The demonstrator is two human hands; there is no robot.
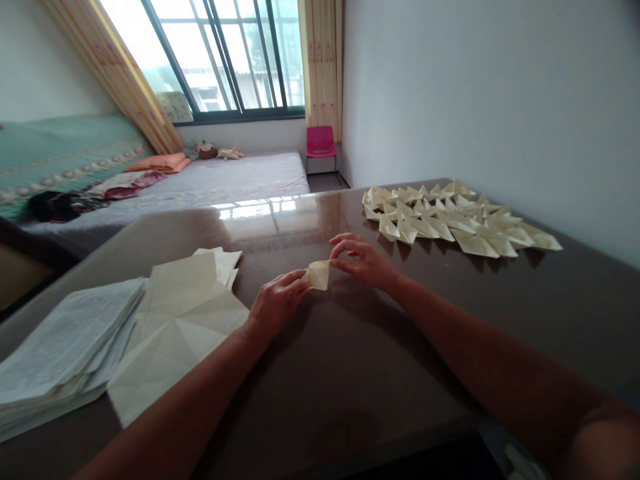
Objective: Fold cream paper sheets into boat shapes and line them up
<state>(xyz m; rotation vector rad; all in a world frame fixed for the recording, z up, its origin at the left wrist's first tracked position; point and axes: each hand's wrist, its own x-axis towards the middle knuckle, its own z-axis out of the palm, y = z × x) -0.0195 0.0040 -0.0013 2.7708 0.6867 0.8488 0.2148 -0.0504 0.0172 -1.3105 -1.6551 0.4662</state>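
A small folded piece of cream paper (319, 275) is held just over the brown table, between my two hands. My left hand (280, 298) pinches its left edge, fingers closed. With thumb and fingertip, my right hand (361, 261) grips the upper right corner, its other fingers loosely curled. To the left of my left hand lie creased cream sheets (180, 323), partly covered by my forearm. Rows of folded paper boats (450, 217) stand at the far right of the table, beyond my right hand.
A thick stack of printed paper (70, 340) sits on the left of the glossy brown table (320, 373). Behind the table are a bed (250, 175) and a pink chair (321, 142). A white wall (490, 93) runs along the right.
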